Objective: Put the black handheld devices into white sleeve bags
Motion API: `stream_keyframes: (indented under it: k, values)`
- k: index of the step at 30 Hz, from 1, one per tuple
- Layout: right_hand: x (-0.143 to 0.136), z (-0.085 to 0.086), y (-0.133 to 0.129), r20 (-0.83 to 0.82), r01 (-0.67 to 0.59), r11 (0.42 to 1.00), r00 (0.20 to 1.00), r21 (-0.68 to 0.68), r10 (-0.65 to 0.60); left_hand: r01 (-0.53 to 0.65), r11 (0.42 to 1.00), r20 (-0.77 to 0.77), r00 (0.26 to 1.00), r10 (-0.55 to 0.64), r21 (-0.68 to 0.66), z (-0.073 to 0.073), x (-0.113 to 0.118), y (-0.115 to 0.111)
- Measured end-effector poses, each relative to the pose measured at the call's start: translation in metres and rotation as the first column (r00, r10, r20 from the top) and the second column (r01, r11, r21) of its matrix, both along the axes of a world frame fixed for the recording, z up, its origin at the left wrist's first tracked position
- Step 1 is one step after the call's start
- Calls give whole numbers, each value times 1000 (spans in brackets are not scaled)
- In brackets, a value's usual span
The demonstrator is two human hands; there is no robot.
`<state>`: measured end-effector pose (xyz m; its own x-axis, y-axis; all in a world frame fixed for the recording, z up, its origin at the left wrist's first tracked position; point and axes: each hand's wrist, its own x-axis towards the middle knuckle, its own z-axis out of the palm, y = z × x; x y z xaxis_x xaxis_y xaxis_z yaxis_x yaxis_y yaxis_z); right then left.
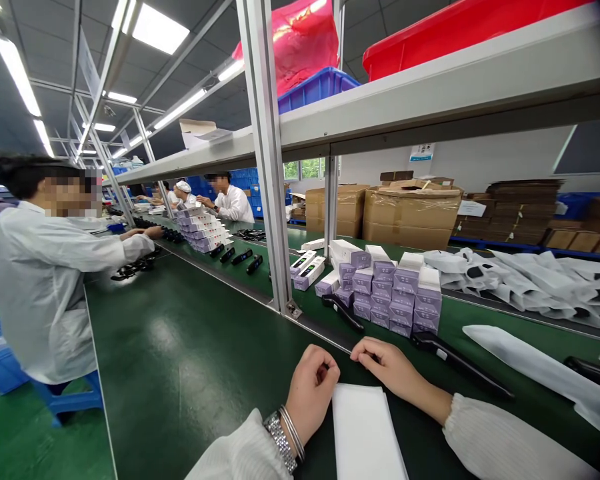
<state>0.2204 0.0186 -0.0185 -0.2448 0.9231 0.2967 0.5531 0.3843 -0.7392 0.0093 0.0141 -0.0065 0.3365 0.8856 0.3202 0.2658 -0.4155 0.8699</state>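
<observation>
My left hand (pixel 313 389), with a metal watch and bangles at its wrist, is curled shut beside the top left corner of a flat white sheet or sleeve (pixel 366 437). No object shows in its fingers. My right hand (pixel 391 365) rests near the metal strip along the bench, holding nothing, its fingers loosely bent and the thumb apart. Beyond the right hand stands a stack of purple-and-white boxes (pixel 380 300). A black handled device (pixel 344 313) lies in front of the stack. Another black handled device (pixel 463 365) lies behind my right forearm.
A long white sleeve (pixel 523 363) lies at right, with a pile of white sleeves (pixel 525 280) behind. A metal post (pixel 267 160) rises from the green bench (pixel 190 373) under a shelf (pixel 430 97). A co-worker (pixel 40 280) sits at left. Cartons (pixel 413 217) stand behind.
</observation>
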Motion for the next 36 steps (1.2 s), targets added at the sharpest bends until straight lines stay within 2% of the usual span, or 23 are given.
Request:
stream_keyframes:
  k: [4, 6, 8, 10, 12, 15, 20, 23, 25, 28, 31, 36]
  values:
    - [2, 0, 0, -23, 2, 1000, 1000, -8, -2, 8, 1000, -31, 999, -8, -5, 4, -1, 0]
    - [4, 5, 3, -3, 26, 999, 1000, 35, -26, 5, 1000, -79, 997, -4, 6, 8, -3, 1]
    - [6, 12, 10, 82, 105, 985, 990, 135, -117, -4, 999, -153, 988, 10, 38, 13, -7, 0]
    - [6, 18, 20, 173, 223, 950, 949, 219, -262, -12, 998, -246, 969, 25, 54, 18, -10, -1]
    - [6, 19, 32, 213, 320, 920, 905, 225, -367, -15, 999, -343, 939, 26, 36, 21, -12, -2]
    - [5, 12, 46, 187, 358, 921, 905, 154, -383, 1, 1000, -454, 891, -3, -3, 21, -12, -4]
    - [10, -5, 54, -5, 306, 952, 952, 19, -306, 76, 997, -493, 867, -66, 0, 17, -10, -6]
    - [8, -3, 46, -200, 239, 970, 950, -37, -241, 107, 991, -480, 876, -56, 80, 16, -9, -5]
    - [2, 5, 36, -444, 144, 987, 882, -66, -159, 115, 983, -477, 878, -34, 140, 16, -8, -5]
    - [-8, 21, 17, -713, 11, 996, 698, -85, -69, 129, 975, -473, 881, -30, 179, 16, -8, -4]
    - [-13, 33, 4, -749, -3, 995, 658, -99, -73, 150, 971, -433, 900, -57, 185, 15, -7, -5]
    - [-14, 39, -5, -731, 11, 991, 674, -132, -106, 162, 961, -362, 929, -72, 223, 19, -7, -7]
